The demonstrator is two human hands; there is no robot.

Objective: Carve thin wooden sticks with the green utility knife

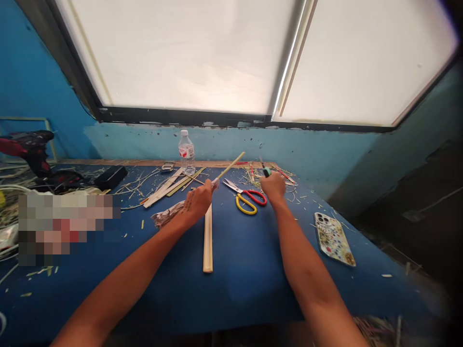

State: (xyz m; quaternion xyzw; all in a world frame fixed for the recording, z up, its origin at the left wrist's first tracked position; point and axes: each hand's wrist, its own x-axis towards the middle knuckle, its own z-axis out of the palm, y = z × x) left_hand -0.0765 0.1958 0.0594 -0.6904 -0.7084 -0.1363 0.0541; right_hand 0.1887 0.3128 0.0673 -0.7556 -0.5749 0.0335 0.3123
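My left hand is closed around a thin stick, my right hand around a green tool; scissors lie between.

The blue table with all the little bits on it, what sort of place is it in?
Probably a small craft workshop: scissors and flat pale strips lie on the blue table, and there's a power drill at the left.

Pale light is glowing through the window panes across the top, while the lower right corner is sinking into shadow. Wide-angle distortion is stretching the edges, and pixelation is covering the left side.
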